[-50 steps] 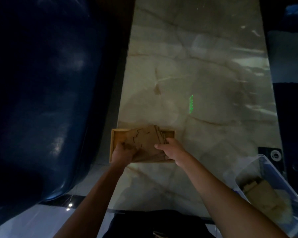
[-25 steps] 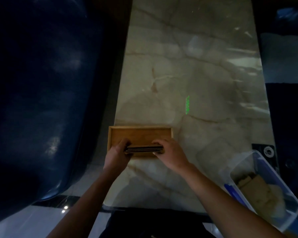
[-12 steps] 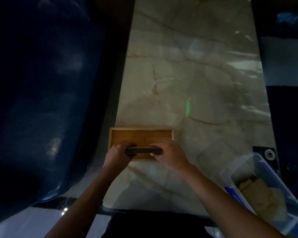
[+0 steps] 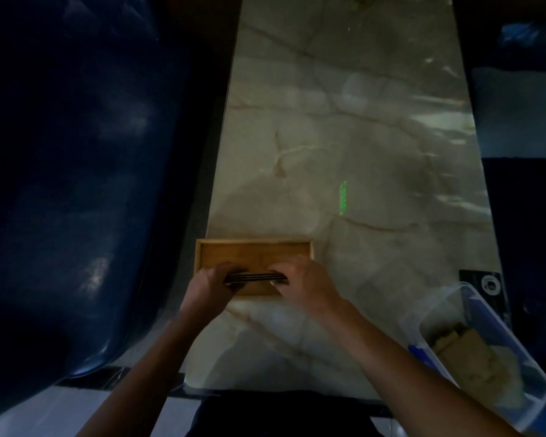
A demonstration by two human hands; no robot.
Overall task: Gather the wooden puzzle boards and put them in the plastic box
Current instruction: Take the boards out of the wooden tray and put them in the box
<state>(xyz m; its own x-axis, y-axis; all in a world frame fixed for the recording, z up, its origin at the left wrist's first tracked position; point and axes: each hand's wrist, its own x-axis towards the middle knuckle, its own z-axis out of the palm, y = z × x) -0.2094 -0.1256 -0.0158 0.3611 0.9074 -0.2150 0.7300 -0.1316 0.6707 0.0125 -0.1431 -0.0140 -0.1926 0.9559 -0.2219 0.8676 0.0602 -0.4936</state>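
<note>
a dark blue sofa (image 4: pixel 76 184) fills the left side, beside the marble tabletop (image 4: pixel 344 137). the left hand (image 4: pixel 207 287) and right hand (image 4: pixel 303 287) each grip one end of a stack of puzzle boards (image 4: pixel 255 278), held edge-on over the wooden tray (image 4: pixel 254 250) at the tabletop's left edge. a green light mark (image 4: pixel 343 198) lies farther back. the plastic box (image 4: pixel 486 357), with wooden pieces inside, sits at the near right corner.

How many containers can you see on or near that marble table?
2: a wooden tray at the table's near left edge, beneath both hands, and a clear plastic box at the lower right, already holding wooden pieces. Others may be hidden in the dark.
</note>
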